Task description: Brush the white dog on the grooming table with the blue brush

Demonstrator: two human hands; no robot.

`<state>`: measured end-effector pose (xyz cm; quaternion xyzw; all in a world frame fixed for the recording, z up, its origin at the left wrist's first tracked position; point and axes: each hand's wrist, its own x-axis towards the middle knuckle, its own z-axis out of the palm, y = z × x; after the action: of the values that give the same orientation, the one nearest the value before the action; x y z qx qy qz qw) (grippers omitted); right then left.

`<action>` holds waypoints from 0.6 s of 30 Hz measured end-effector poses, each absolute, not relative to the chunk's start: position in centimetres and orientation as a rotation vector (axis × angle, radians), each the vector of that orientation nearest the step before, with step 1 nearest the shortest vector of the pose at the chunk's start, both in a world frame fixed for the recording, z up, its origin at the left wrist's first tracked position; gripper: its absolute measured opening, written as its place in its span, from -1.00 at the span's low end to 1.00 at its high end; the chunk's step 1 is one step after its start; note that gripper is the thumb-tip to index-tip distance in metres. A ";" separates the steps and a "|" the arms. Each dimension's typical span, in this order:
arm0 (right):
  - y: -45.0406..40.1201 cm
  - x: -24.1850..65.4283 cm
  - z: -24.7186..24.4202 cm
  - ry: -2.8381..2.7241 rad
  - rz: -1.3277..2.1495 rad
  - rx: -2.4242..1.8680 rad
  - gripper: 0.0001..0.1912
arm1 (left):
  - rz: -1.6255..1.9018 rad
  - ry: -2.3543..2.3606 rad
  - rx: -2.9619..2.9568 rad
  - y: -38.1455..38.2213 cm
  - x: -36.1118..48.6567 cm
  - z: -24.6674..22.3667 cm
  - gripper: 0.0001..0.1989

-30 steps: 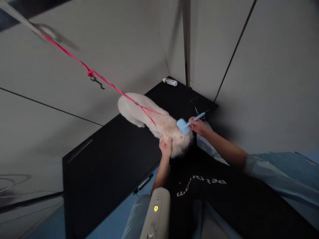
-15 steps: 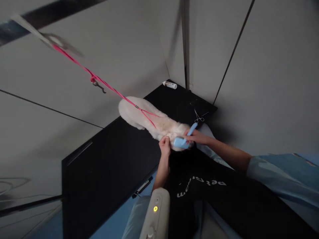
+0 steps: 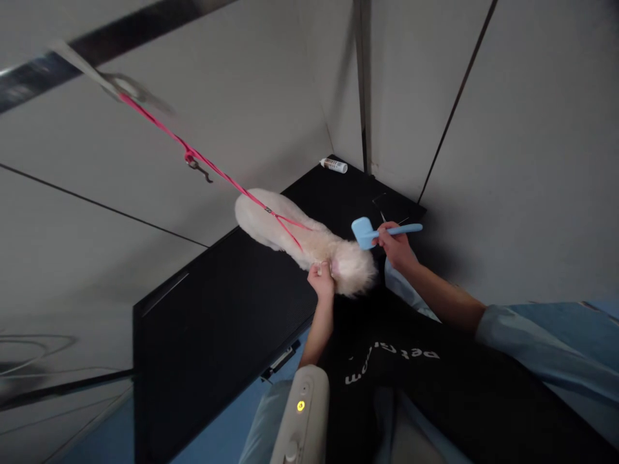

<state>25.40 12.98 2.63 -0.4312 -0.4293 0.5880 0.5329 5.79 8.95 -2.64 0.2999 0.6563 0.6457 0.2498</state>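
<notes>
A white dog (image 3: 271,219) with short-clipped body fur and a fluffier head stands on the black table (image 3: 213,348). My left hand (image 3: 322,281) is closed at the side of its head, pinching what looks like the ear, with pinkish skin showing beside the fingers. In my right hand (image 3: 395,248) is the handle of a light blue slicker brush (image 3: 363,232). The brush head is raised just off the fluffy head, pointing left, and its bristles are hidden. A pink grooming loop (image 3: 227,177) runs down to the dog's neck and shoulders.
On the table's far corner lies a white bottle (image 3: 333,165). Scissors (image 3: 383,218), partly hidden behind my right hand, lie near the right edge. A metal bar (image 3: 106,48) holds the loop overhead. A pale device (image 3: 302,412) with a yellow light is close below me.
My right hand has lifted the slicker brush off the dog's head, up and to the right, and turned its handle nearly level. My left hand has stayed at the ear.
</notes>
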 end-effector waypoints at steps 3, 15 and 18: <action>11.9 24.8 2.6 -1.178 1.575 -1.005 -0.60 | 1.807 1.757 0.760 8.8 5.6 -2.8 -0.68; 10.7 25.6 2.6 -1.070 1.628 -1.019 -0.59 | 1.839 1.784 0.759 8.2 6.4 -2.3 -0.56; 10.6 25.9 2.7 -0.835 1.328 -1.055 -0.59 | 1.841 1.838 0.735 8.1 7.0 -2.0 -0.55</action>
<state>25.90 10.61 2.66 -0.4523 -0.3579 0.5694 0.5858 7.05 8.08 -1.95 0.2653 0.6637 0.6647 0.2175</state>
